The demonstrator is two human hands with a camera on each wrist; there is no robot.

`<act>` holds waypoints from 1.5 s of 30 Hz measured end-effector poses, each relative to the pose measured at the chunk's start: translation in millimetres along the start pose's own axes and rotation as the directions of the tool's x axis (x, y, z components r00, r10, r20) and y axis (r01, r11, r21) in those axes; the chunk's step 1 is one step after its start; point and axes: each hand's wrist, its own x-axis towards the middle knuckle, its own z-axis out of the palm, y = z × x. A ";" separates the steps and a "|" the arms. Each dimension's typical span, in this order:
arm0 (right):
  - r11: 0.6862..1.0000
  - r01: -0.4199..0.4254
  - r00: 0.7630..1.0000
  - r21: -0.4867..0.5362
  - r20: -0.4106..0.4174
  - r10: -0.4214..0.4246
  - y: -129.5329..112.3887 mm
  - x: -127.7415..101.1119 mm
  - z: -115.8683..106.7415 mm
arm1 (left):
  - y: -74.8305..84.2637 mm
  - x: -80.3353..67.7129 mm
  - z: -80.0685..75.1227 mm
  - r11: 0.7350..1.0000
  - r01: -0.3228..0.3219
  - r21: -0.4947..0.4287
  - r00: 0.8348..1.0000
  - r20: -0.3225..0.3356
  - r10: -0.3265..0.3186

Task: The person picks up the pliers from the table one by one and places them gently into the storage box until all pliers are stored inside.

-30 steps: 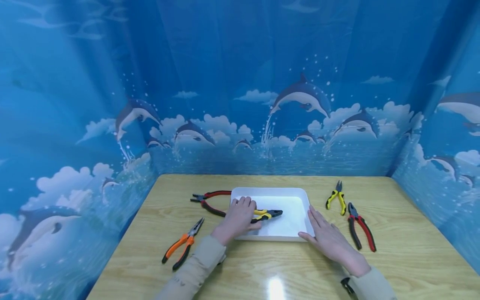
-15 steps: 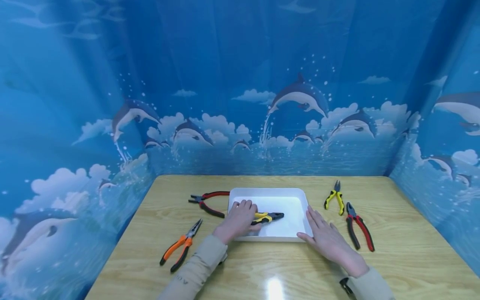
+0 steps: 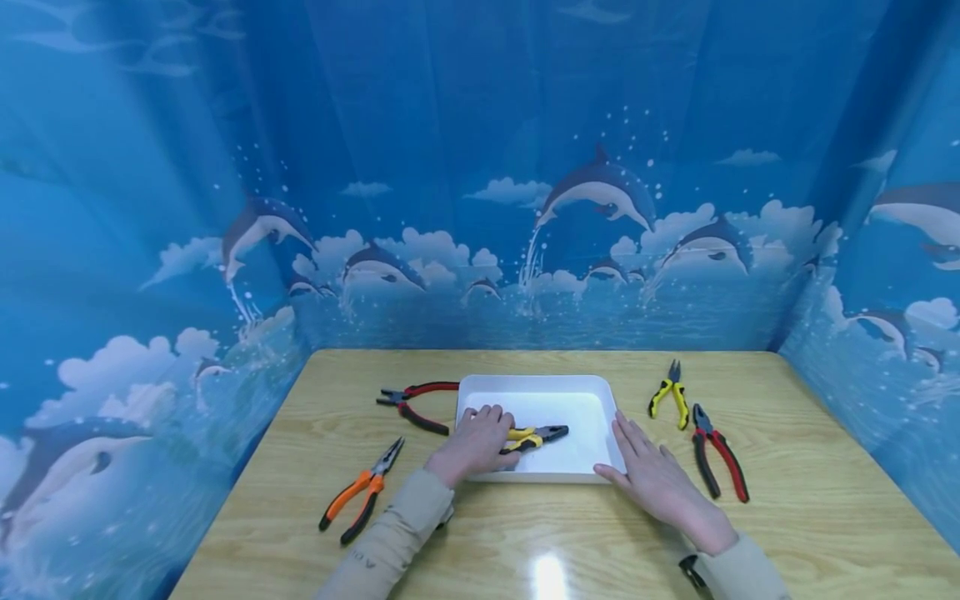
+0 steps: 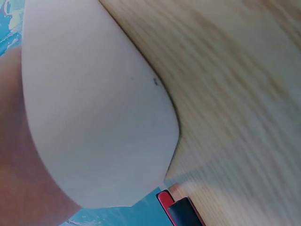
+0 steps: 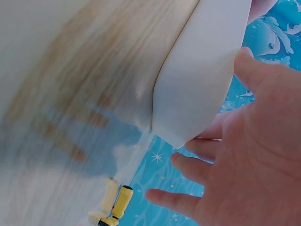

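Yellow-and-black pliers (image 3: 542, 435) and left hand (image 3: 474, 442) moved slightly nearer the person inside the white rectangular tray (image 3: 592, 433).
Left hand grips the pliers' handles; right hand (image 3: 658, 485), fingers spread, touches tray's right wall. Risk: pushing too hard there could slide tray into red-and-black pliers (image 3: 426, 423) at its left end.

Left hand (image 3: 474, 439) and yellow-black pliers (image 3: 537, 435) have moved slightly lower in the tray (image 3: 588, 417)
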 end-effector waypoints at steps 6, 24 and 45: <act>1.000 0.002 1.000 0.001 -0.002 -0.002 -0.5 -0.4 0.0 | -0.9 -1.0 -1.0 1.000 0.004 -0.013 1.000 0.011 -0.004; 1.000 0.010 1.000 -0.006 -0.006 -0.010 1.3 -0.5 0.3 | 0.8 -3.2 -4.3 0.994 0.040 -0.100 0.998 0.051 -0.035; 1.000 0.016 1.000 -0.013 -0.016 -0.016 0.8 -1.7 1.3 | 3.9 -11.5 -14.4 0.988 0.031 -0.151 0.997 0.076 -0.020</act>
